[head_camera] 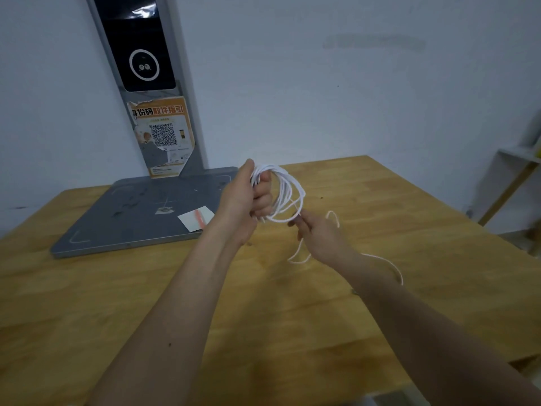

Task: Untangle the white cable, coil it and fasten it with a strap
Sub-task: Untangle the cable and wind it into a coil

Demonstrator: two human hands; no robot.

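Observation:
A thin white cable (288, 190) hangs in several loops from my left hand (246, 197), which is closed around the top of the coil above the wooden table. My right hand (319, 237) sits just below and right of the coil, pinching the loose strand between its fingertips. The free tail of the cable trails under that hand and curves off across the table toward the right, behind my right forearm. A small white card with an orange strip (196, 218), possibly the strap, lies on the grey base to the left.
A grey flat base (126, 218) with an upright post, a dark screen (140, 45) and an orange QR poster (164, 136) stands at the back left of the wooden table (409, 259). A pale wall lies behind. A shelf frame (515, 183) stands off the table's right edge.

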